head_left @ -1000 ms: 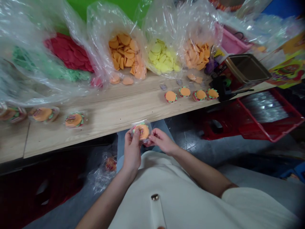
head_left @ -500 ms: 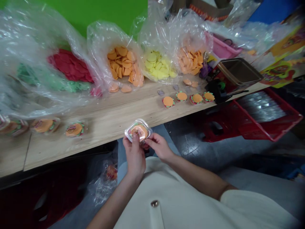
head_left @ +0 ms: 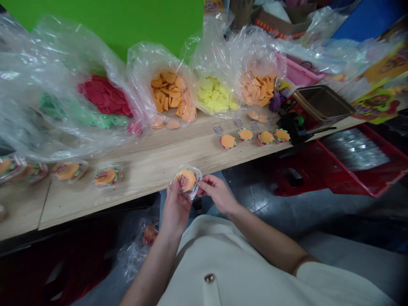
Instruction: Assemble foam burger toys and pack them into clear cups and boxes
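A clear plastic box with a toy burger point(head_left: 186, 179) inside is held between my two hands above the table's front edge. A small printed label shows on its left part. My left hand point(head_left: 176, 207) grips the box from the lower left, fingers closed on it. With pinched fingers, my right hand point(head_left: 216, 193) holds the right edge of the box. To the left stands another boxed burger point(head_left: 105, 176) with a printed label, and a further boxed burger point(head_left: 67, 171) beyond it. Several unboxed burgers, one of them a burger point(head_left: 228, 141), sit toward the right.
Along the back lie plastic bags of red discs point(head_left: 103, 95), orange discs point(head_left: 169, 91), yellow discs point(head_left: 213, 91) and green pieces point(head_left: 52, 106). A brown tin point(head_left: 321, 102) stands at right, near a pink basket point(head_left: 299, 72). A red crate point(head_left: 376, 187) with clear plastic pieces is below the table.
The box has turned in my hands, and its label now shows beside my left thumb, which has moved off the lid's middle. The view has shifted slightly.
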Motion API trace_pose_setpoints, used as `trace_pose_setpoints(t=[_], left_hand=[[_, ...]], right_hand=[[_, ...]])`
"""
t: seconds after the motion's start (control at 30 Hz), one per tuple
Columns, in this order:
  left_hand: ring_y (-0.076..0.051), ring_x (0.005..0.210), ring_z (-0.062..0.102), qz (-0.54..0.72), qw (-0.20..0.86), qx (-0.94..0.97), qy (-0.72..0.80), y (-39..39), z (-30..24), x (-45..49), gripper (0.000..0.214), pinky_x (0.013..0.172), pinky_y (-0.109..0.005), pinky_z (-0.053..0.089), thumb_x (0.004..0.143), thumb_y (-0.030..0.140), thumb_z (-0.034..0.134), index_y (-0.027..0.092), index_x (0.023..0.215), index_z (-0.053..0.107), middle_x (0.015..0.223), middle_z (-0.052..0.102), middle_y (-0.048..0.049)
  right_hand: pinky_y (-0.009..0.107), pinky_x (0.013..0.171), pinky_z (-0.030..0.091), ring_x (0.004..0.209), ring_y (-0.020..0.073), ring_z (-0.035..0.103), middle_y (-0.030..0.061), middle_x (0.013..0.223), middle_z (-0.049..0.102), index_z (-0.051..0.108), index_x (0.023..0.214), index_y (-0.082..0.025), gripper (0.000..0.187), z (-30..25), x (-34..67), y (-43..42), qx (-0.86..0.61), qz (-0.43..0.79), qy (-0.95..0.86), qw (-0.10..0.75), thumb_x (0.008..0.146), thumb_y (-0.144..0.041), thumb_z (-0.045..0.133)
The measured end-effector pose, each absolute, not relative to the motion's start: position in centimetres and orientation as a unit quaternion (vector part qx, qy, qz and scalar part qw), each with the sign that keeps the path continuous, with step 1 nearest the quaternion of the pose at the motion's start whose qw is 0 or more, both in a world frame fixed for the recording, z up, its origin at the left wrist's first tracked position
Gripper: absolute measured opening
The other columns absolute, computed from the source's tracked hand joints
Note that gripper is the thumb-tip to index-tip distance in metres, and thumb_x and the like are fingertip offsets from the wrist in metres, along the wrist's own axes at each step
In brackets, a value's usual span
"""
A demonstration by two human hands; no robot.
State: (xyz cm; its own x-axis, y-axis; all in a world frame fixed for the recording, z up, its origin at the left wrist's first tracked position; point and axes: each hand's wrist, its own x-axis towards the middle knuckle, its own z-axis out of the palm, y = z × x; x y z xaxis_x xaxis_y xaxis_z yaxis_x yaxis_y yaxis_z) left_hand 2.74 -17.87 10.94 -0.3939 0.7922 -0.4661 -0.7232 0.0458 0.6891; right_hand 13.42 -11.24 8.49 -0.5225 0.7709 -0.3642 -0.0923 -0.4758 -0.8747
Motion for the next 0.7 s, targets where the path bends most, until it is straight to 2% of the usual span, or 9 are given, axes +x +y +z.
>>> trace_pose_setpoints(t=[0.1,0.2,0.3,0.4,0.57,0.7], left_hand=[[-0.013,0.087,0.059,0.691,0.517,0.053,0.502,-17.8,11.0,2.7,0.021,0.073,-0.026,0.047,0.078,0.040,0.056,0.024,0.092,0.051,0.101,0.060,0.0008],[-0.014,0.082,0.059,0.678,0.510,0.060,0.526,-17.6,11.2,2.6,0.025,0.067,-0.025,0.047,0.078,0.042,0.055,0.023,0.093,0.050,0.098,0.059,-0.0008],[-0.011,0.070,0.057,0.693,0.496,0.053,0.521,-17.3,11.3,2.9,0.027,0.058,-0.023,0.044,0.079,0.044,0.054,0.024,0.096,0.048,0.092,0.059,0.0007],[-0.009,0.067,0.056,0.723,0.465,0.031,0.510,-17.0,11.3,3.4,0.028,0.057,-0.021,0.043,0.077,0.041,0.058,0.027,0.098,0.046,0.090,0.058,0.0037],[-0.011,0.061,0.055,0.677,0.558,0.050,0.477,-17.1,11.2,2.5,0.038,0.051,-0.022,0.042,0.079,0.053,0.048,0.024,0.103,0.047,0.083,0.059,-0.0004],[-0.010,0.058,0.055,0.642,0.568,0.067,0.511,-17.4,11.2,1.1,0.045,0.048,-0.021,0.042,0.076,0.049,0.055,0.030,0.115,0.044,0.088,0.060,0.0006]], right_hand=[[0.024,0.057,0.044,0.055,0.0097,0.052,-0.0022,0.059,0.057,0.054,0.073,-0.016,0.030,8.8,13.4,-11.0,-0.363,0.773,-0.467,0.229,0.074,-0.045,0.060],[0.024,0.059,0.044,0.057,0.0094,0.054,-0.0017,0.063,0.058,0.054,0.076,-0.015,0.033,8.8,13.2,-11.1,-0.321,0.796,-0.481,0.181,0.076,-0.048,0.056],[0.024,0.061,0.045,0.060,0.0093,0.054,-0.0026,0.067,0.058,0.053,0.078,-0.016,0.031,8.4,12.5,-11.6,-0.333,0.799,-0.459,0.198,0.070,-0.044,0.065],[0.025,0.060,0.045,0.058,0.0095,0.055,-0.0029,0.067,0.058,0.053,0.077,-0.016,0.032,8.0,11.9,-12.1,-0.352,0.800,-0.439,0.206,0.067,-0.042,0.068],[0.025,0.061,0.047,0.057,0.0097,0.057,-0.0020,0.063,0.060,0.052,0.073,-0.015,0.031,8.5,12.1,-12.1,-0.357,0.823,-0.385,0.217,0.067,-0.040,0.069],[0.025,0.062,0.049,0.058,0.0102,0.059,-0.0016,0.060,0.058,0.051,0.066,-0.013,0.033,9.1,12.3,-11.8,-0.310,0.887,-0.297,0.169,0.069,-0.041,0.068]])
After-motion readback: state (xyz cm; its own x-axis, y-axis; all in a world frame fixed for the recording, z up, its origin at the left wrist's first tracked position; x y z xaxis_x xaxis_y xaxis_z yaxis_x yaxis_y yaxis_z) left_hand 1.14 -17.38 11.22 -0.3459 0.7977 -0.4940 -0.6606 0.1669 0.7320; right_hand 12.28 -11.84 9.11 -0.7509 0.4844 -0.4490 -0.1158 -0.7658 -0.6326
